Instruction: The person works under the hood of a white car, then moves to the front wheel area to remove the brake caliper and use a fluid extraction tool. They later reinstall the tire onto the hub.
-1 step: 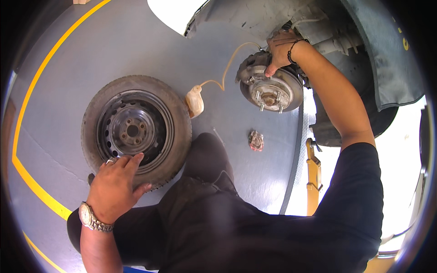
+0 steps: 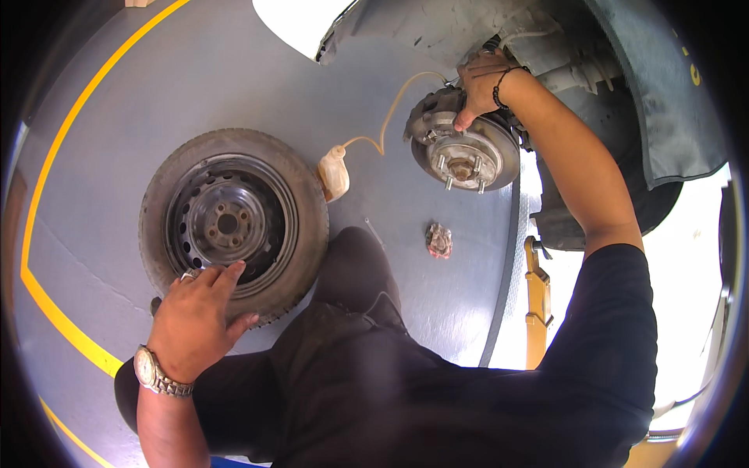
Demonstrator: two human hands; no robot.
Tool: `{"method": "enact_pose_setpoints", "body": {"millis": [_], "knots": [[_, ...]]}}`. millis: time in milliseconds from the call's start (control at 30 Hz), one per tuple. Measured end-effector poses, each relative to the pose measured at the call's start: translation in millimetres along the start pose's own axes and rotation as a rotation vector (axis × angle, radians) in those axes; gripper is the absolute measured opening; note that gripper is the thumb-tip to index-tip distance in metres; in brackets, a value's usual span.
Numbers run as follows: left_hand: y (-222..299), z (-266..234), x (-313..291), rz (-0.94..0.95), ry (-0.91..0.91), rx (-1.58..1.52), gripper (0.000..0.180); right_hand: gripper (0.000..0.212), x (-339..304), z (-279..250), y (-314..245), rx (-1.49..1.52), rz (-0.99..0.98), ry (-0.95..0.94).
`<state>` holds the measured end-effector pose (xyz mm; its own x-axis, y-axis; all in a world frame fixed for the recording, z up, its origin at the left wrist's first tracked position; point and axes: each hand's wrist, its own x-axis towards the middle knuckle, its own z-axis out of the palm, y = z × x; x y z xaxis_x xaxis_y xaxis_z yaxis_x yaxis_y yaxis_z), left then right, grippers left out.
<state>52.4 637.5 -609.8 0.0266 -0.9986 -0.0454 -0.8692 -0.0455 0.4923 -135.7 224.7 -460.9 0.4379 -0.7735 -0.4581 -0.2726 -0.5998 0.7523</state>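
At the upper right my right hand [image 2: 484, 82] is wrapped over the brake caliper [image 2: 437, 126]. Its thumb points down by the edge of the brake disc [image 2: 499, 144], while its fingertips are hidden behind. Several wheel studs stick out of the hub [image 2: 468, 167]. A thin clear hose [image 2: 395, 105] runs from beside the caliper to a pale plastic bottle [image 2: 334, 173] on the floor. My left hand [image 2: 199, 312], open with fingers outstretched, lies at the near edge of a wheel [image 2: 160, 222] with a black steel rim. It holds nothing.
A crumpled rag [image 2: 439, 241] and a thin light rod [image 2: 370, 227] lie on the grey floor. To the right stands a yellow metal support [image 2: 537, 300]. A dark fender cover [image 2: 671, 101] hangs at the upper right. Yellow lines [image 2: 47, 179] mark the floor at left.
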Motion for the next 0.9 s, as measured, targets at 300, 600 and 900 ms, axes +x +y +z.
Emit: {"method": "enact_pose_setpoints", "body": {"millis": [300, 600, 900], "knots": [[-2, -5, 0, -0.023, -0.003, 0.000, 0.067, 0.087, 4, -1, 1, -0.014, 0.032, 0.010], [-5, -5, -4, -0.027, -0.010, 0.011, 0.066, 0.102, 0, -9, -1, -0.004, 0.021, -0.048], [-4, -6, -5, -0.027, -0.003, 0.023, 0.067, 0.104, 1, -5, 0, -0.001, 0.027, -0.034]]}}
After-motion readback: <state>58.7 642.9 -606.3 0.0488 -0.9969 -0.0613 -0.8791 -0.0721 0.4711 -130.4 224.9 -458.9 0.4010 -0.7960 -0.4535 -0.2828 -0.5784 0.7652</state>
